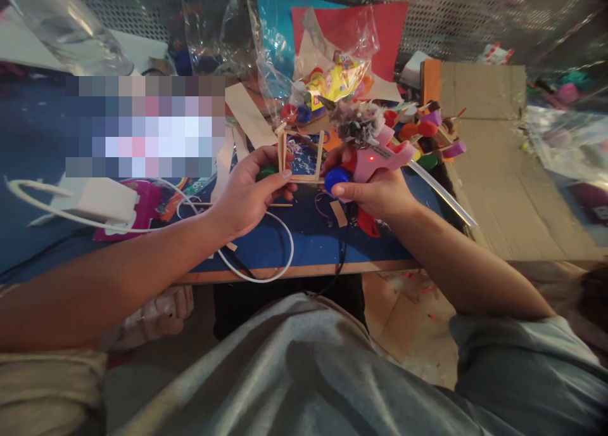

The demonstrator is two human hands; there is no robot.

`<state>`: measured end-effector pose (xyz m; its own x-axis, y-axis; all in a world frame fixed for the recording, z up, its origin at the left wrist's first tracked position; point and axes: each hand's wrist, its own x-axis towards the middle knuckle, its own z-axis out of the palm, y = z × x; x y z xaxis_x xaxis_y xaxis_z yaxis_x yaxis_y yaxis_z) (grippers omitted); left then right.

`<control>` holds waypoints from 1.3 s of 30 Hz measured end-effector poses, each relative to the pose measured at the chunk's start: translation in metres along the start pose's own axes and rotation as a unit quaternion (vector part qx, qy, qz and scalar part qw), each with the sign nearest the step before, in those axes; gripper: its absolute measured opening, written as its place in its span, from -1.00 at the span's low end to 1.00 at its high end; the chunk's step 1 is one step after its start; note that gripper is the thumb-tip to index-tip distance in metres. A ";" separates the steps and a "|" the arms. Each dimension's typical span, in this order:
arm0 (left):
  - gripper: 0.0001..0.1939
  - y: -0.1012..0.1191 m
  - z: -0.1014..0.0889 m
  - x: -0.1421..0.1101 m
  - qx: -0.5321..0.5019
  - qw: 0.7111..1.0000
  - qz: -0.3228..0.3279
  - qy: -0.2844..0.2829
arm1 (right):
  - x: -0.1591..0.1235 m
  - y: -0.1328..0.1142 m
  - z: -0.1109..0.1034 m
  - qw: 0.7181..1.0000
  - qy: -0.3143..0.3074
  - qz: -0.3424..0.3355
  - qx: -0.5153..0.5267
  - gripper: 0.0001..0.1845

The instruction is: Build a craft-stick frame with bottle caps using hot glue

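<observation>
Between my hands is a small frame of thin wooden sticks (304,179), with two upright posts, held above a blue tabletop. My left hand (256,185) pinches its left end, thumb on top, and a green bottle cap (267,171) shows behind the fingers. At the right end my right hand (368,189) is closed, its thumb against a blue bottle cap (337,181). A pink glue gun (375,160) with a lit red light touches or sits just behind that hand; I cannot tell if it is held. A clear glue stick (444,192) juts from its back.
A white charger (95,198) and its looping cable (291,252) lie at left, near a blurred-out patch. Farther back are plastic bags (327,62), red card (389,37) and coloured bottle caps (418,130). Cardboard (494,170) covers the right side.
</observation>
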<state>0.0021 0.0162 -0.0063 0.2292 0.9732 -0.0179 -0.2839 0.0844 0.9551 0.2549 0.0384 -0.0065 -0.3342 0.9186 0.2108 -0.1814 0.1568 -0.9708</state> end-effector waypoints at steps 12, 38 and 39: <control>-0.57 0.009 -0.002 -0.004 -0.089 0.994 -0.029 -0.056 | 0.000 -0.004 0.002 0.999 0.014 0.031 0.028 -0.36; -0.88 0.017 0.011 -0.005 -0.116 0.991 -0.053 -0.027 | -0.002 -0.001 -0.004 0.999 -0.038 0.022 0.014 -0.34; -0.89 0.016 0.011 -0.005 -0.115 0.992 -0.053 -0.025 | -0.001 -0.002 -0.003 0.999 -0.034 0.024 0.010 -0.33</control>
<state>0.0067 0.0106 0.0125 0.3138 0.9448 -0.0948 -0.4588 0.2383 0.8560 0.2586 0.0380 -0.0056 -0.4056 0.8977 0.1721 -0.1816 0.1054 -0.9777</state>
